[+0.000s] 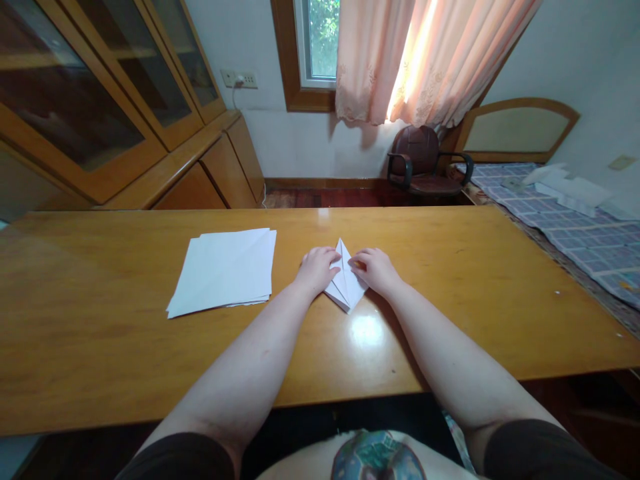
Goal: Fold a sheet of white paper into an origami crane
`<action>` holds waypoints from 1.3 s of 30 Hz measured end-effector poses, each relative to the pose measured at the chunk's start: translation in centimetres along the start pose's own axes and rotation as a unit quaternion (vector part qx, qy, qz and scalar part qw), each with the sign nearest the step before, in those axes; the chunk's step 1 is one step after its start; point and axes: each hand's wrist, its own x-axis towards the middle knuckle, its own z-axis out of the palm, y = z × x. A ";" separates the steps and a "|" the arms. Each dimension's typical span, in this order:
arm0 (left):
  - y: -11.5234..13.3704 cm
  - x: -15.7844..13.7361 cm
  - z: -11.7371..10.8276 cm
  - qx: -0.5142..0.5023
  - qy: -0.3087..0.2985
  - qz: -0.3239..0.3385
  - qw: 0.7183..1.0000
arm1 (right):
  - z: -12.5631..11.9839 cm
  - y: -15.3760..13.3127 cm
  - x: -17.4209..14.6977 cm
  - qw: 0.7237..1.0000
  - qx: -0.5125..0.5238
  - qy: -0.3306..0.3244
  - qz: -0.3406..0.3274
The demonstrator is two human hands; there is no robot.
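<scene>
Printed shirt (377, 457) below; left grip (318, 268) and right grip (374, 268) hold folded paper (349, 283), long axis fore-and-aft, sharp tip pointing away.

Daylight is coming from beyond the hands, through the window (323, 43) ahead of the left hand (317, 270) and the pink curtains (373, 60) beyond the right hand (376, 270), where one strip is burning out to near white. A strong glare is whitening the tabletop (125, 373) just nearer the body than the right hand; a fainter gleam is showing beyond the left. Soft shadow is lying along the right forearm (445, 333). Far left of the hands, the cabinet (145, 57) is appearing dim and slanting with wide-angle distortion. Fine detail is looking slightly soft.
</scene>
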 end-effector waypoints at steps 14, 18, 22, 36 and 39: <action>1.9 -1.4 -0.5 0.077 -0.239 0.053 0.966 | -0.2 -0.1 -0.6 0.982 -0.072 -0.176 0.009; 1.9 -1.4 -0.6 0.081 -0.253 0.023 0.964 | -0.2 -0.4 -0.9 0.975 -0.075 -0.211 0.015; 2.0 -1.5 -0.6 0.087 -0.251 -0.022 0.964 | 0.0 -0.9 -1.1 0.972 -0.084 -0.215 0.030; 2.1 -1.5 -0.9 0.075 -0.257 -0.044 0.963 | -2.4 -2.3 -2.3 0.975 -0.100 -0.193 -0.054; 2.1 -1.5 -0.9 0.079 -0.247 -0.042 0.965 | -2.6 -2.3 -2.2 0.977 -0.087 -0.185 -0.055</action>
